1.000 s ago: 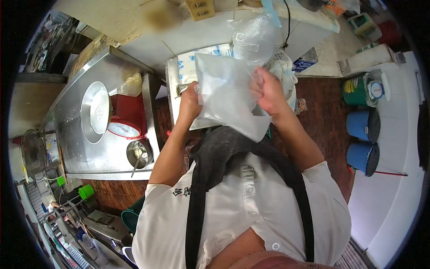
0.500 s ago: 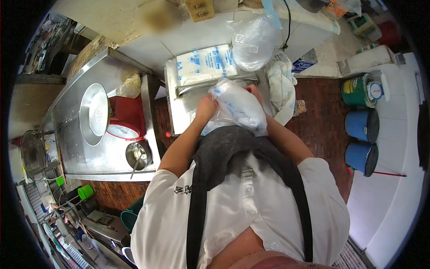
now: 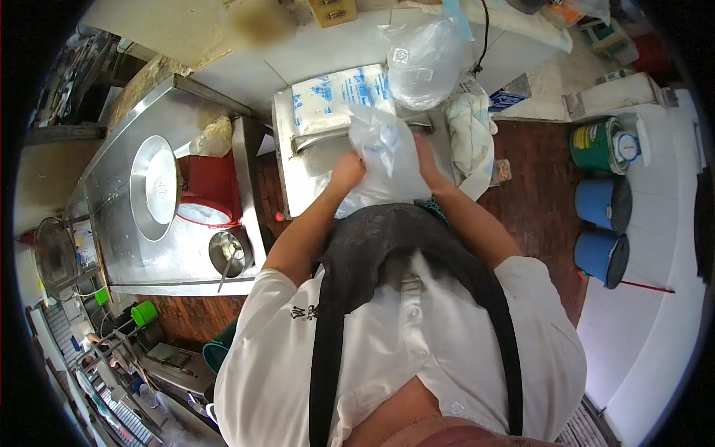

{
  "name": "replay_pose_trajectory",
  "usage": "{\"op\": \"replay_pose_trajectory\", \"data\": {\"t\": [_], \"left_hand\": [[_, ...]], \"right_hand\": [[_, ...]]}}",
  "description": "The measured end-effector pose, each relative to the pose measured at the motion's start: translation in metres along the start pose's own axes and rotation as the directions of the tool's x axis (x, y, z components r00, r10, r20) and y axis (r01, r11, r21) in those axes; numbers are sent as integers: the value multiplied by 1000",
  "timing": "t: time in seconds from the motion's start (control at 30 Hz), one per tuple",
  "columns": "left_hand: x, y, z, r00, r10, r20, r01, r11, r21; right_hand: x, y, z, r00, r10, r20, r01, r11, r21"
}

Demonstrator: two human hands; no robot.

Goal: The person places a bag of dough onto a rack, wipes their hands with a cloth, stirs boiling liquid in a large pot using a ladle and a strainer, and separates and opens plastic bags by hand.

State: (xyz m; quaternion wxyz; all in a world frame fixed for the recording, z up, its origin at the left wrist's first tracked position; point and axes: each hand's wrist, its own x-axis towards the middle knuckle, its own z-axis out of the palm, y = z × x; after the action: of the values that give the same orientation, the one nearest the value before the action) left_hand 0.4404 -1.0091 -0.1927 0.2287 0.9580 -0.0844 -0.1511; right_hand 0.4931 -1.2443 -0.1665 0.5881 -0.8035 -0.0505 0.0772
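Close to the apron, a whitish translucent plastic bag (image 3: 387, 160) is held between both hands. My left hand (image 3: 348, 171) is closed on its left side. At the bag's right edge, my right hand (image 3: 427, 158) grips it, with its fingers partly hidden. Behind the bag, a white packet with blue print (image 3: 342, 97) lies on the metal surface. A clear, puffed-up plastic bag (image 3: 423, 71) hangs behind and to the right, and a white cloth (image 3: 469, 134) is draped at the right edge.
On the steel counter (image 3: 130, 257) at left are a metal basin (image 3: 156, 190), a red scale (image 3: 207, 182) and a metal pot (image 3: 227, 253) with a utensil. Two blue buckets (image 3: 596, 203) and a green container (image 3: 592, 145) stand at right.
The bag was stretched wide and flat, then bunched up low between the hands; now it stands more upright. My right hand has come down and in from its raised position.
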Motion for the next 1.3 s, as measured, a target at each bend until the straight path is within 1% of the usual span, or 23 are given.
{"op": "replay_pose_trajectory", "data": {"t": [0.07, 0.17, 0.2, 0.23, 0.3, 0.33, 0.4, 0.43, 0.47, 0.53, 0.57, 0.6, 0.67, 0.77, 0.87, 0.93, 1.07, 1.13, 1.17, 1.2, 1.23, 1.27, 1.3], "left_hand": [[3, 24, -17, 987, -126, -103, 115, 988, -101], [10, 13, -13, 993, 6, -121, -13, 998, -57], [5, 18, -25, 983, -49, -177, 22, 988, -155], [-9, 27, -43, 967, -114, -228, 53, 965, -257], [-24, 13, -57, 923, -212, -321, 47, 890, -453], [-31, -1, -58, 899, -239, -368, 6, 845, -534], [-65, 33, -121, 831, -472, -295, 143, 693, -706], [-76, 42, -139, 838, -472, -275, 64, 585, -809], [-87, 50, -155, 844, -470, -258, -17, 458, -889], [-108, 74, -193, 887, -359, -291, -156, 359, -920], [-118, 91, -211, 906, -324, -271, -192, 254, -948], [-126, 107, -226, 912, -267, -313, -248, 250, -936], [-138, 135, -249, 905, -147, -400, -361, 232, -903], [-149, 148, -264, 883, -117, -455, -414, 264, -871], [-155, 147, -269, 882, -159, -443, -358, 381, -852], [-157, 139, -265, 883, -182, -432, -297, 495, -816], [-160, 81, -249, 974, -123, -191, -203, -97, -974], [-154, 86, -260, 975, -214, 56, 5, -233, -972], [-151, 103, -256, 972, -235, -16, -44, -111, -993], [-145, 122, -251, 965, -244, -93, -92, 15, -996], [-136, 125, -247, 973, -165, -161, -97, 342, -935], [-127, 129, -243, 970, -84, -227, -125, 629, -767], [-125, 148, -243, 941, -59, -332, -252, 530, -810]], "right_hand": [[13, 0, -4, 998, -47, -29, 47, 999, -11], [17, 12, -3, 1000, 24, -20, -23, 997, 80], [20, 10, -7, 994, 112, -1, -110, 973, 203], [23, 8, -11, 980, 199, 19, -194, 927, 321], [10, -21, -34, 880, 441, 178, -450, 653, 609], [7, -22, -48, 949, 313, 39, -272, 750, 603], [-2, -69, -71, 970, 204, -131, -121, 874, 470], [-12, -137, -85, 958, 231, -168, -158, 918, 363], [-22, -183, -90, 974, 88, -210, -18, 949, 315], [-44, -257, -89, 940, -201, -274, 262, 943, 204], [-55, -281, -88, 922, -364, -130, 381, 911, 155], [-64, -302, -86, 862, -507, 20, 501, 856, 123], [-72, -346, -69, 638, -734, 231, 770, 605, -202], [-68, -341, -56, 677, -595, 433, 716, 669, -200], [-70, -340, -62, 775, -508, 377, 615, 745, -260], [-71, -339, -61, 771, -600, 212, 637, 727, -256], [-73, -346, -68, 814, -581, -10, 557, 785, -271], [-67, -330, -58, 799, -596, -79, 587, 802, -115], [-66, -323, -52, 792, -600, -115, 600, 799, -36], [-66, -324, -47, 772, -633, -62, 625, 773, -105], [-69, -325, -40, 753, -658, -6, 647, 743, -172], [-72, -324, -34, 737, -673, 55, 665, 709, -235], [-69, -318, -28, 717, -697, 6, 685, 704, -185]]}}
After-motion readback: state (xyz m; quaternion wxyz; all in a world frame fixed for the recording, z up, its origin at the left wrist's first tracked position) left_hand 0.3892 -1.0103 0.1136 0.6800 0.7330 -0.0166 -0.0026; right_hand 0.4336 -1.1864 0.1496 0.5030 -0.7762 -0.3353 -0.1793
